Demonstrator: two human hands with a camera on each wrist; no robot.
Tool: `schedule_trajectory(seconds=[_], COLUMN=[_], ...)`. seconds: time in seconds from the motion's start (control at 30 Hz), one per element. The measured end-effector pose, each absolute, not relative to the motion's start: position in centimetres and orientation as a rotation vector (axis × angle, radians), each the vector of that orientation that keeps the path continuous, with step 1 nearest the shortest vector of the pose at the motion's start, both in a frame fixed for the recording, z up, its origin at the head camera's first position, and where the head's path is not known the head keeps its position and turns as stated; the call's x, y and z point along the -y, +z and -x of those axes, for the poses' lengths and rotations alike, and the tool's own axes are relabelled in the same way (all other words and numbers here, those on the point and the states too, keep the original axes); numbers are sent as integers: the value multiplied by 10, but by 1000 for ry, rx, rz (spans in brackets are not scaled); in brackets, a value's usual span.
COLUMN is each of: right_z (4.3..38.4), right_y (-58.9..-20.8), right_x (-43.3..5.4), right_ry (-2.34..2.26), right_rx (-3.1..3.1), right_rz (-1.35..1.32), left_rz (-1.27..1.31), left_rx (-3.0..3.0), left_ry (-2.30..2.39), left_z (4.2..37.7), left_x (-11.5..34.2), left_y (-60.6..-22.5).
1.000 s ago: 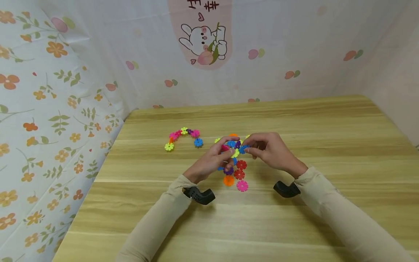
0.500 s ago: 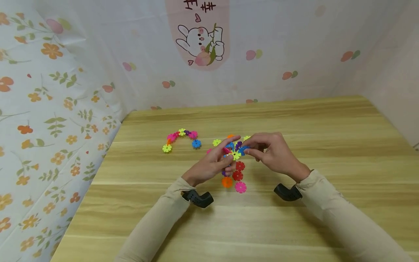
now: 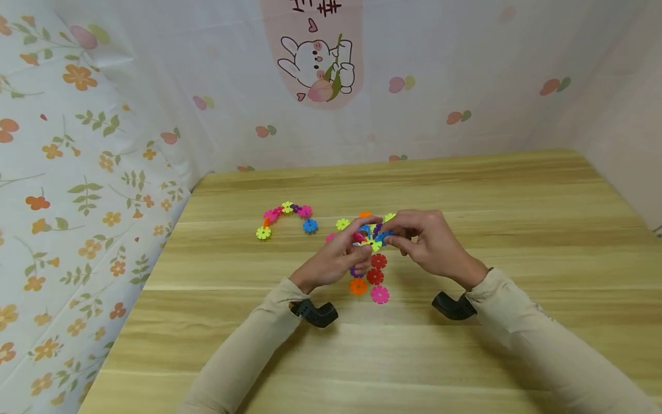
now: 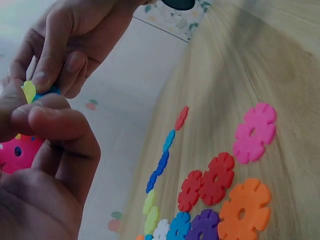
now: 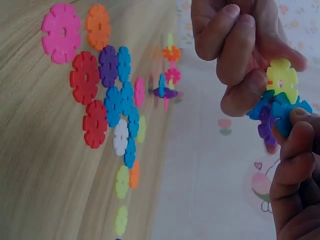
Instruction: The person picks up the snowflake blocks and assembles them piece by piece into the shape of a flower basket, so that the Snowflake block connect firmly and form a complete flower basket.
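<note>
In the head view my left hand [image 3: 335, 260] grips a small cluster of interlocking plastic flower discs. The cluster's yellow disc [image 5: 282, 80] lies by the left thumb in the right wrist view, with a purple disc [image 5: 266, 124] below it. My right hand [image 3: 433, 246] pinches a blue flower disc [image 5: 286, 116] against the cluster's right side. A pink disc [image 4: 19, 154] of the cluster shows beneath the left fingers in the left wrist view. Fingers hide much of the cluster, so how far the blue disc is slotted in cannot be seen.
Loose flower discs lie on the wooden table [image 3: 207, 322] under and around the hands, among them red [image 3: 375, 276], orange [image 3: 358, 286] and pink [image 3: 380, 295]. A joined arc of discs [image 3: 287, 207] lies farther left. A printed cloth [image 3: 439, 57] hangs behind the table.
Both hands stay close together over the discs, still holding the cluster and the blue disc, with only small finger shifts. The head view has moved slightly.
</note>
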State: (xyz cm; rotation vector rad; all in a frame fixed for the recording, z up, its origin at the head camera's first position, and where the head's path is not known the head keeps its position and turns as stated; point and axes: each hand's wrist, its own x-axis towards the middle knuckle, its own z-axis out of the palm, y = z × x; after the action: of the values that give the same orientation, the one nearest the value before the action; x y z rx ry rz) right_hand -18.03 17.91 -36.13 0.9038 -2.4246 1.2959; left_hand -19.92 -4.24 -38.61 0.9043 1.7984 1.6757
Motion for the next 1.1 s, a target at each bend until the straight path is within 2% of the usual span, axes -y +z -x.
schedule_trajectory(seconds=[0.43,0.73,0.9,1.1], right_z=[204,231,231,222], right_y=[-358,-347,-349,-371], right_x=[-176,-205,-231,-253], right_ry=[1542,782,445,293], right_rx=[2686,2921,3119,3171], right_rz=[-968,-1111,-1014,-842], left_rz=[-831,-874,-906,-1002], left_rx=[-2036,-2372,-2361,-2298], left_ry=[1578,1427,1371,1308], left_z=[209,206,207,207], left_x=[59,49,53,54], left_y=[-384,-392,-392,-393])
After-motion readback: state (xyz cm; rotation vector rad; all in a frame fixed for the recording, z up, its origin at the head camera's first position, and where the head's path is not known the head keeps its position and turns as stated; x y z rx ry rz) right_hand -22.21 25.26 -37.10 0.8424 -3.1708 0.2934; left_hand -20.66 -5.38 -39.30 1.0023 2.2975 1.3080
